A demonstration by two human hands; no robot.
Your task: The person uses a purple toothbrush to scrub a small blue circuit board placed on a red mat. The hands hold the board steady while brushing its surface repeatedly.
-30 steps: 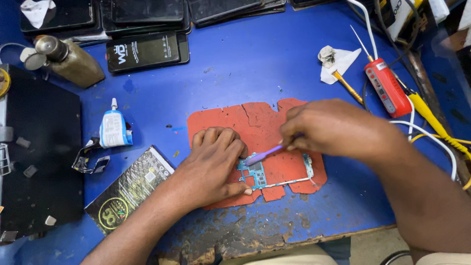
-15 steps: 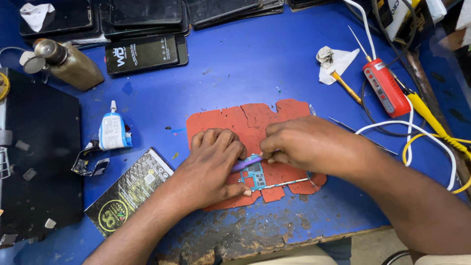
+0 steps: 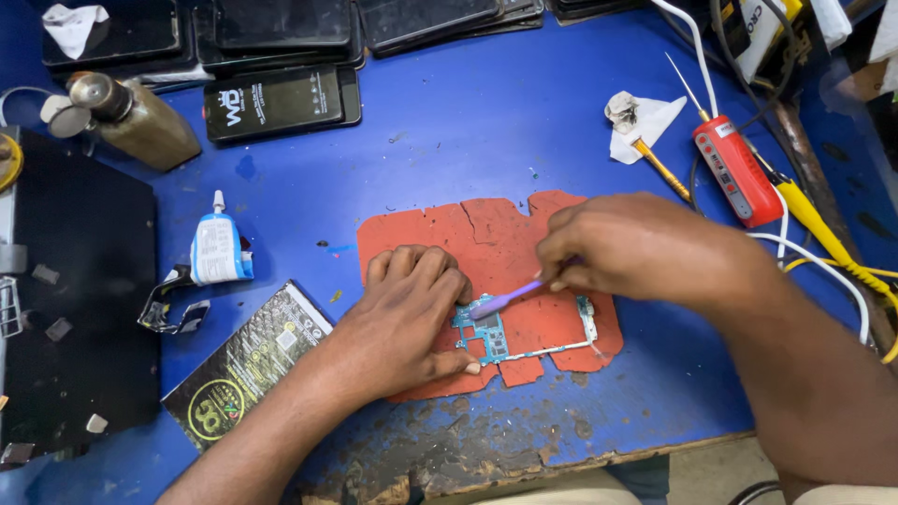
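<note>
The right hand (image 3: 645, 248) is pulling back toward the right now, after sitting tight against the left a half second ago, and more of the board (image 3: 524, 332) is showing between the two hands than it was. The fingers are pinched round the handle of a pale purple brush (image 3: 505, 299), and the bristle end is pointing left, resting on the upper left part of the board, right by the left fingertips. So the stroke is sweeping back and forth: a second ago the hand was out about this far, then it was crowding in, now it is drawing away again. That reads to me as scrubbing in progress, not a finished pass.

The left hand (image 3: 412, 313) is lying flat, fingers curled lightly, pressing the board's left end down; it is gripping nothing, just pinning. It is sitting where it was in both earlier views, so the board is not shifting under the brush.

The board itself is lying on the red mat (image 3: 486, 229), which is sitting near the front edge of the bench (image 3: 468, 122), about the middle of its width. The mat is torn at its front border, and the bench paint is worn away just in front of it.

Off to the left a small glue bottle (image 3: 220, 248) is lying untouched, and at the right side a red tester (image 3: 734, 168) is lying with its wires trailing.
</note>
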